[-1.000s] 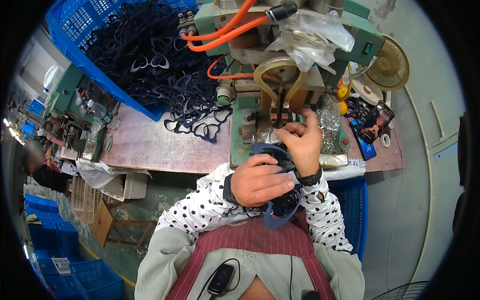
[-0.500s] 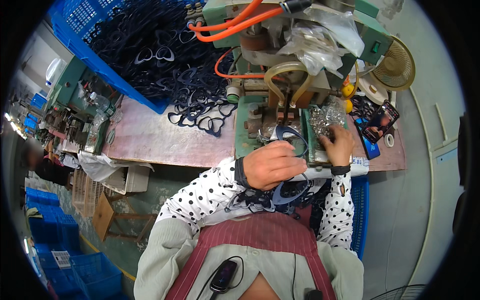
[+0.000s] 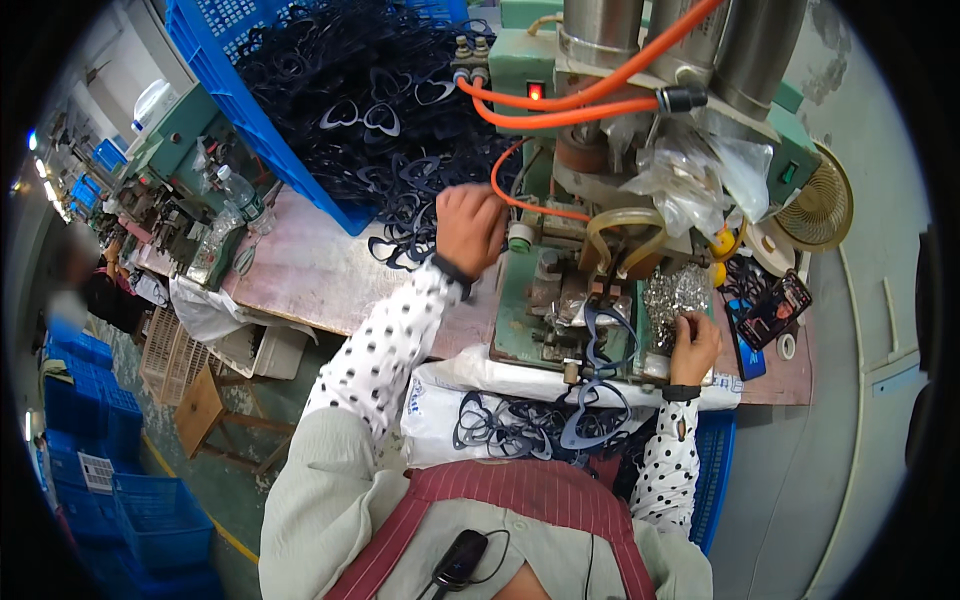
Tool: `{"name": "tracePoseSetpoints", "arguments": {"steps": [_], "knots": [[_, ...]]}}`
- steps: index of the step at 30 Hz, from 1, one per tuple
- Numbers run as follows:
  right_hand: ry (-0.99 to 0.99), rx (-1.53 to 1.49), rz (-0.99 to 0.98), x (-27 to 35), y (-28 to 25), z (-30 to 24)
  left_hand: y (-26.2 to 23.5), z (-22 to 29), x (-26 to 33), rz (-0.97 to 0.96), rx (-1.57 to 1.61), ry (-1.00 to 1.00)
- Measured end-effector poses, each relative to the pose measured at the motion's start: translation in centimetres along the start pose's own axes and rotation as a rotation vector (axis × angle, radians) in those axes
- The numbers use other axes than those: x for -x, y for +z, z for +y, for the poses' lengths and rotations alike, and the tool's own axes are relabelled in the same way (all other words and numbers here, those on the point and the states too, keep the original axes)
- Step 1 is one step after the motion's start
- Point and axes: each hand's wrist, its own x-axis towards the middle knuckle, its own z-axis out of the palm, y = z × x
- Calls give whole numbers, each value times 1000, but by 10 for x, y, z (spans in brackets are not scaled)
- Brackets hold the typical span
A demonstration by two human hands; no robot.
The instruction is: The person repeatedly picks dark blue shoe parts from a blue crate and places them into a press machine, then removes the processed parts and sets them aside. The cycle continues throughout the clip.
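My left hand (image 3: 470,228) hovers by the near edge of a heap of dark blue heart-shaped glasses frames (image 3: 360,165), left of the machine. Its fingers are bent and smeared by motion, so its grip is unclear. A glasses frame (image 3: 628,345) hangs from the green press machine (image 3: 515,318) under its clamp, one heart-shaped rim reaching down over the front edge. My right hand (image 3: 697,347) is at a tray of small shiny metal parts (image 3: 685,290) beside the machine. Its thumb and fingers are pinched together; what they hold is too small to make out.
A blue crate (image 3: 300,170) contains the heap. More glasses frames (image 3: 500,425) lie on white sacking at my lap. Orange hoses (image 3: 570,110) arch over the machine. To the right are a phone (image 3: 778,310), a tape roll (image 3: 786,346) and a fan (image 3: 818,195).
My left hand has moved up and left from the hanging glasses frame to the heap. My right hand stays at the metal parts, its fingers drawn closer together. The view has shifted.
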Motion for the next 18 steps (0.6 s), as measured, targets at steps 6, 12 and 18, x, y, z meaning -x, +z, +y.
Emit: {"name": "tracePoseSetpoints", "arguments": {"steps": [6, 12, 18], "knots": [[-8, 43, -28, -1, 4, 5, 67, -67, -30, -746, -333, -512], [53, 15, -24, 0, 5, 10, 60, -67, 45, -543, -292, -338], [-92, 101, 30, -3, 6, 10, -13, -57, 120, -573, -23, -44]]}}
